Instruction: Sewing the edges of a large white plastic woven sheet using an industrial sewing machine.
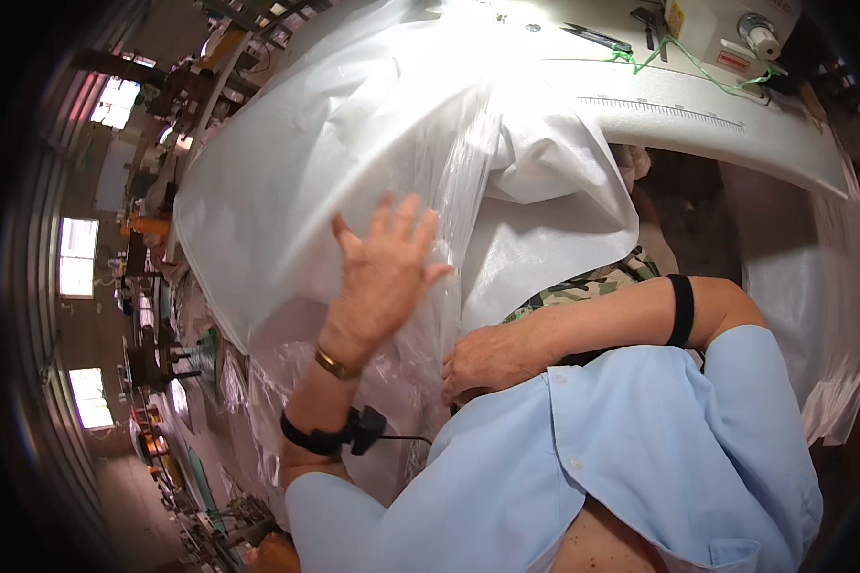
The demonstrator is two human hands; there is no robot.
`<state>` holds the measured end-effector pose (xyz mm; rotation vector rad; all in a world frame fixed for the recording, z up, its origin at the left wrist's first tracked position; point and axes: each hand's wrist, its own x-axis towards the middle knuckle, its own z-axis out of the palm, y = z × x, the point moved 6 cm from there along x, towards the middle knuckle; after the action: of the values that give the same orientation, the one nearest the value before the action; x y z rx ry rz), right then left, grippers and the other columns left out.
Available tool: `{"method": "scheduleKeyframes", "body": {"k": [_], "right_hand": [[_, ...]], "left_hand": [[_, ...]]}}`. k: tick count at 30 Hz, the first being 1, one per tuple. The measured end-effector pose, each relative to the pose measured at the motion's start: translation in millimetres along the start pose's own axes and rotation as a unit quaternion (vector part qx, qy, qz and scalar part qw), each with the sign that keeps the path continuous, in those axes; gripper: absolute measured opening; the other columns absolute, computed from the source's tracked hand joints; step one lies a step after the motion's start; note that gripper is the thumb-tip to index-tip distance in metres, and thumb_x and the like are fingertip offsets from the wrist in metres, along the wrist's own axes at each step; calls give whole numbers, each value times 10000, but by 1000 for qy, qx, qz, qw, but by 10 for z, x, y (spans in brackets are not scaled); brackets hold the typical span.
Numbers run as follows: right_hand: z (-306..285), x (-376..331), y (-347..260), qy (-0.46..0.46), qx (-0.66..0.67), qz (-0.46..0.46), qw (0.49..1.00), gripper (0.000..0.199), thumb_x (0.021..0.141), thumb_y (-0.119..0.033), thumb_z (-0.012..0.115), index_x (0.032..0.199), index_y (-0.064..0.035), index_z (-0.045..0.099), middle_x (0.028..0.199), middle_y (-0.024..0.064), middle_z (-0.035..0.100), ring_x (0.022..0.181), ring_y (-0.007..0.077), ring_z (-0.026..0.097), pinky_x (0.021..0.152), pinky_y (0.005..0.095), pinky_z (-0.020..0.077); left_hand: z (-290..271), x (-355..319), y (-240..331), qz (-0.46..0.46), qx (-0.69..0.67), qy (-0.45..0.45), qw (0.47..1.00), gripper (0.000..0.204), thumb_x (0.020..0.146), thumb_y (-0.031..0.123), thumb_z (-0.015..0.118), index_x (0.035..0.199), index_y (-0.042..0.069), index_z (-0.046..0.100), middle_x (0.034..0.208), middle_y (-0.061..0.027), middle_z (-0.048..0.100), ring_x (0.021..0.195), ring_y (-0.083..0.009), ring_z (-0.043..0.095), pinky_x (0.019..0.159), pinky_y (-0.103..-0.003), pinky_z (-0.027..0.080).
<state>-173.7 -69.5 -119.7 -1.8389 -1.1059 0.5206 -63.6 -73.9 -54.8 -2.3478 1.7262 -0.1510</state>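
Observation:
A large sheet of white material [287,201] spreads over the machine table and hangs down toward my lap. Thin clear plastic film [454,181] lies in creases along it. Fingers spread, my left hand [384,277] is raised over the sheet and film with nothing in it; its fingertips are slightly blurred. My right hand [492,358] lies low in front of my body, beside the film's edge. Its fingers are curled downward, and their tips are partly hidden, so what they hold cannot be made out.
A white sewing machine [726,38] with a knob stands at the far right. Green thread [688,59], a pair of dark thread snips [597,39] and a small black tool [644,27] lie beside it. A printed ruler [664,107] runs along the table edge. More plastic hangs at right.

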Motion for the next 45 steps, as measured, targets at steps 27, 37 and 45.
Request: {"method": "scheduleKeyframes", "body": {"k": [27, 37, 45], "right_hand": [[-1104, -321, 231, 378, 466, -33, 799, 286, 983, -309, 629, 1058, -37, 674, 905, 16, 636, 866, 115, 595, 872, 306, 476], [-954, -526, 167, 326, 469, -35, 820, 332, 1020, -333, 555, 932, -26, 646, 753, 8, 556, 724, 113, 504, 706, 310, 464], [-542, -890, 701, 295, 507, 135, 799, 278, 973, -296, 654, 981, -20, 685, 758, -40, 549, 701, 54, 491, 650, 232, 411]], "left_hand": [[-522, -1017, -1055, -173, -203, 9, 964, 84, 775, -13, 548, 828, -21, 612, 759, -156, 597, 674, -294, 596, 650, -376, 468], [-35, -3486, -3255, -423, 173, 44, 888, 175, 891, 154, 498, 883, 59, 645, 895, -201, 656, 843, -430, 620, 726, -519, 485], [281, -5783, -4262, -659, -2, -100, 745, 276, 906, 234, 588, 1091, 56, 689, 1011, -148, 703, 922, -338, 658, 840, -463, 515]]}}
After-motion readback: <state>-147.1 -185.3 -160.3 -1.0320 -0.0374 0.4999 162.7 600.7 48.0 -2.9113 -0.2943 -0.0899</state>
